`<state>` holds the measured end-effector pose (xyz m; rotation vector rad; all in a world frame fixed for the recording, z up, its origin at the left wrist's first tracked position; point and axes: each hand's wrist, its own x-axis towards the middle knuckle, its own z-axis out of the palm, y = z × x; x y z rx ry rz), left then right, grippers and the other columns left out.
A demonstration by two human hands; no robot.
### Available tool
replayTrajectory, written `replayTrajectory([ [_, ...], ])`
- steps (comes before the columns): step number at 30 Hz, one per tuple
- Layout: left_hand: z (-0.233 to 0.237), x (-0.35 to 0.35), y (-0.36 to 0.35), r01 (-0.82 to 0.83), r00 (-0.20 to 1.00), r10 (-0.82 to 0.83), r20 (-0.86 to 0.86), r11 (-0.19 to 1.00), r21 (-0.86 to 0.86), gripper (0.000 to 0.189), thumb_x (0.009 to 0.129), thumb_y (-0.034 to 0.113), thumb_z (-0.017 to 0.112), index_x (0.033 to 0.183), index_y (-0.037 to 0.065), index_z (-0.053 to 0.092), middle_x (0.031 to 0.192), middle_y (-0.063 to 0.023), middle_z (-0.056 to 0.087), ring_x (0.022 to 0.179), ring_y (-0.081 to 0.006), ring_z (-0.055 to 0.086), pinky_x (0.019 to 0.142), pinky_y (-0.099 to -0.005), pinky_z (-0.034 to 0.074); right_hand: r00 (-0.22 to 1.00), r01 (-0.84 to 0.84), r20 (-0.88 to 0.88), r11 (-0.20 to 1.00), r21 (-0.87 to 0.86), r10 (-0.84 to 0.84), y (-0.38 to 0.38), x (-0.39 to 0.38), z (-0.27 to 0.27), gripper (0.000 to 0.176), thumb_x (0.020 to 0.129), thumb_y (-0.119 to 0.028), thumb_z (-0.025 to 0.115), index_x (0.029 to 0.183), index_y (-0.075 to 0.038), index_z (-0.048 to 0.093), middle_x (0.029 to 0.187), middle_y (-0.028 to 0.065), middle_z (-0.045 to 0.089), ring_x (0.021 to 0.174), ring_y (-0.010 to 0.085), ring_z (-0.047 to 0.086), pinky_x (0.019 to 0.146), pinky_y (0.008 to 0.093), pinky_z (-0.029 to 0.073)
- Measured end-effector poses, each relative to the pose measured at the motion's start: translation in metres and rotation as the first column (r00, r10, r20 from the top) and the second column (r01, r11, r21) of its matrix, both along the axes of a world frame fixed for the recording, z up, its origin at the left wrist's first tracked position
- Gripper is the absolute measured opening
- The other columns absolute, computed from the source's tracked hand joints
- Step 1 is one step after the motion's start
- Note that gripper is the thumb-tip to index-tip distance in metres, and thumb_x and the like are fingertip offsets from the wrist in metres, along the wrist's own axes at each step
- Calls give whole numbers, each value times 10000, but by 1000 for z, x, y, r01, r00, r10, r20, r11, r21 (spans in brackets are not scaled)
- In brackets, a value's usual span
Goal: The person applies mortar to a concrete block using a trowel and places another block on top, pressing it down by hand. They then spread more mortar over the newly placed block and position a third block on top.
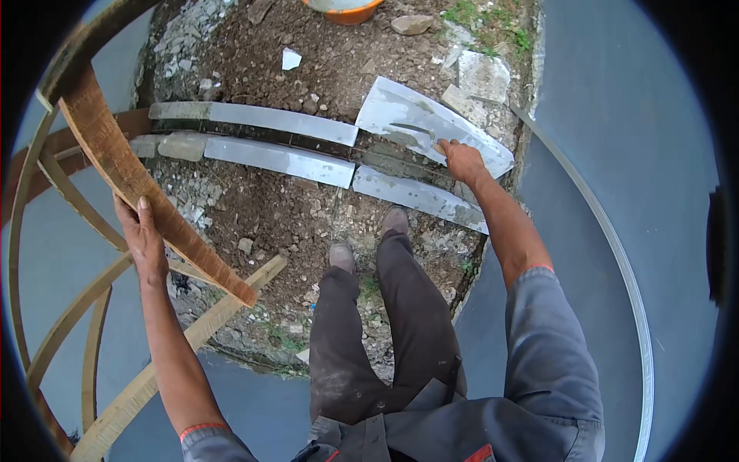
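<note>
My left hand (pixel 144 235) grips the edge of a brown wooden board (pixel 138 154), with the thumb on its near face. The board slants from upper left down to a pale timber (pixel 185 339). My right hand (pixel 463 162) is closed at the lower edge of a wide, white-grey slab (pixel 423 115) with patchy wet marks. That slab lies askew, out of line with the two rows of curb-like strips. Just below it is a narrow white strip (pixel 419 199). Farther left run an upper strip (pixel 281 123) and a lower strip (pixel 277 160), with a dark channel between them.
Curved wooden ribs (pixel 69 308) crowd the left side. Loose soil and rubble (pixel 265 215) lie around my shoes. An orange tub (pixel 350 14) stands at the top. Stone pieces (pixel 483 75) lie at upper right, and a long curved metal strip (pixel 616 246) arcs over the grey surface.
</note>
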<state>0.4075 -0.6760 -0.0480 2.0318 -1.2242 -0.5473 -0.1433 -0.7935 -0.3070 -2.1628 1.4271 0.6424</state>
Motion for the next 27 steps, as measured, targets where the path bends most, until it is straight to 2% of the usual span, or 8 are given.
replayTrajectory([
  [7,1,-9,-1,-127,992,128,-14,991,41,596,1032,296,486,1514,38,249,1462,-116,401,1316,-212,411,1112,-352,314,978,-164,-127,986,38,168,1,-43,-67,489,886,-64,466,1362,-173,495,1075,148,640,932,306,676,757,427,551],
  [14,3,-8,-1,-179,984,179,10,979,94,599,1034,319,481,1515,52,244,1461,-103,395,1315,-202,402,1105,-358,318,905,-224,-343,967,125,254,32,-178,-65,364,944,-121,415,1273,-155,567,1060,118,644,924,293,673,750,417,543],
  [16,3,-11,-3,-197,980,194,46,975,104,600,1033,333,481,1517,68,246,1465,-105,390,1319,-203,397,1106,-365,315,815,-212,-487,944,254,314,41,-207,-67,326,952,-131,425,1237,-149,582,1077,112,647,953,283,671,733,385,541],
  [20,1,-8,-1,-191,980,185,66,977,96,601,1032,348,478,1517,76,249,1472,-100,387,1327,-209,392,1107,-367,312,776,-145,-576,961,234,257,48,-207,-50,277,967,-166,443,1164,-159,636,1064,78,654,993,217,670,738,371,555],
  [22,0,-4,0,-213,977,211,30,971,107,603,1031,360,475,1520,90,247,1474,-99,388,1336,-216,384,1108,-381,314,717,-126,-613,926,356,333,42,-197,-48,263,966,-163,446,1129,-164,653,1041,72,661,973,213,675,684,388,555],
  [23,1,-2,-1,-206,978,204,31,973,104,603,1031,360,475,1520,90,247,1474,-99,388,1336,-216,384,1108,-381,314,720,-120,-612,928,353,326,43,-199,-51,263,966,-163,446,1129,-164,653,1041,72,661,973,213,675,684,388,555],
  [25,2,-1,1,-210,977,213,-8,969,127,611,1029,366,478,1525,104,235,1476,-103,385,1343,-220,379,1108,-401,319,860,-299,-404,949,95,312,55,-214,-66,245,945,-167,482,1091,-157,678,1010,56,672,937,203,683,611,425,538],
  [27,2,-2,0,-216,975,220,-16,967,134,616,1028,368,480,1527,111,228,1476,-103,384,1342,-221,382,1104,-408,325,900,-321,-318,947,-17,299,55,-220,-67,237,934,-174,495,1069,-148,688,999,53,675,923,203,684,588,432,527],
])
